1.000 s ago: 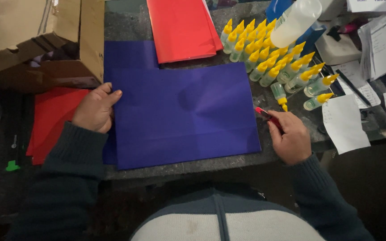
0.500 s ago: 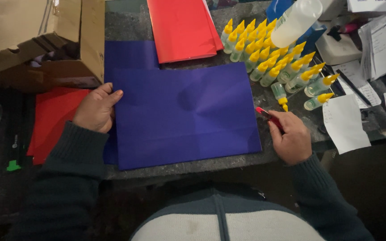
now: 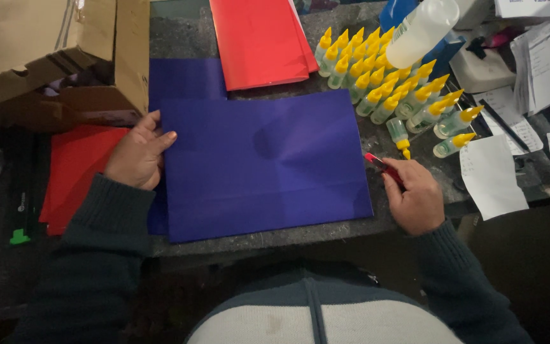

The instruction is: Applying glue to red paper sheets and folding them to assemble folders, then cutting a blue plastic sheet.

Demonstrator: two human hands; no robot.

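A blue paper sheet [image 3: 262, 162] lies flat on the dark worktable [image 3: 179, 38], on top of another blue sheet. My left hand [image 3: 136, 153] rests on its left edge, fingers curled over the paper. My right hand [image 3: 415, 194] sits at the sheet's right edge and grips a small red tool [image 3: 377, 164] whose tip points at the paper's edge. What kind of tool it is cannot be told.
Red sheets lie at the far left [image 3: 74, 172] and at the top [image 3: 259, 41]. Several small glue bottles with yellow caps [image 3: 389, 86] stand at the right. A cardboard box [image 3: 65, 54] sits top left. White paper slips [image 3: 491, 175] lie at the right.
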